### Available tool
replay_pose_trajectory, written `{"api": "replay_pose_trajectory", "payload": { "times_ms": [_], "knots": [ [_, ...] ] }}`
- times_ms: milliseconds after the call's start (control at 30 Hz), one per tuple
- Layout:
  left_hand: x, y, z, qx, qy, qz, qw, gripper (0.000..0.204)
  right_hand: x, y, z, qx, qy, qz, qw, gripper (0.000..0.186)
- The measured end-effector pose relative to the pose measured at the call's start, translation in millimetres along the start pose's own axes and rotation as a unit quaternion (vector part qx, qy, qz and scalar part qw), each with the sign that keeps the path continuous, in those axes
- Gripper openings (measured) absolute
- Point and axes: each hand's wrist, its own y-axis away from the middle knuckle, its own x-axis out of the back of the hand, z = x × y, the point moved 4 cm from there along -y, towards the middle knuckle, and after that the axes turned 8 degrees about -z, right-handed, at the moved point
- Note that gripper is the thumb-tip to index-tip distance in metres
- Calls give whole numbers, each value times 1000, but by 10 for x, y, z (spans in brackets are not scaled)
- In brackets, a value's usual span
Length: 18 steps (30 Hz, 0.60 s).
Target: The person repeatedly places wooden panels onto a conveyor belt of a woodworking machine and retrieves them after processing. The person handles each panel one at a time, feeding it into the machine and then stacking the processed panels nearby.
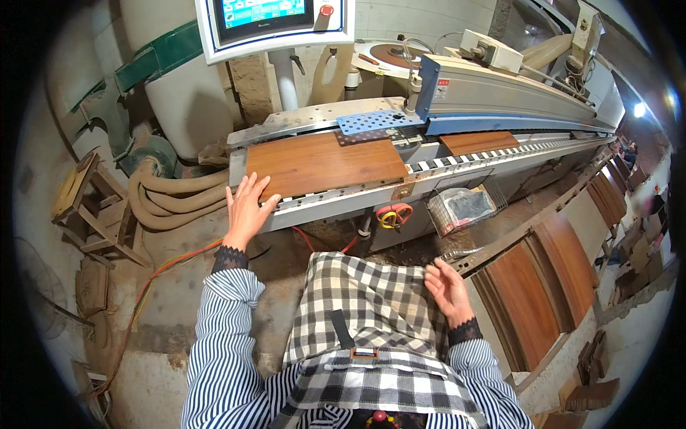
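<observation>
My left hand has its fingers spread at the front left end of a brown wood-grain board, fingertips touching it. The board lies on the bed of a long machine, partly beside a perforated blue plate. A second brown board lies farther right on the machine, behind the toothed track. My right hand hangs low beside my checked apron, near the stacked panels, with its fingers loosely bent and holding nothing.
Stacked brown panels lean along my right. A wire basket and coiled cables hang below the machine. A wooden stool, thick hoses and floor cables are at left. A screen panel stands above. Someone is in the far right distance.
</observation>
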Motion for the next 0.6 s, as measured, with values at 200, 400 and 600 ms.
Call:
{"api": "replay_pose_trajectory", "payload": {
  "times_ms": [200,400,600],
  "knots": [
    [-72,-262,44,35,22,-3,999,63,50,664,327,155,674,44,721,40],
    [-100,-246,53,59,10,22,998,73,-112,741,592,189,785,-11,589,38],
    [-126,-255,8,70,19,1,997,76,-85,718,584,195,788,-14,584,37]
  ]
}}
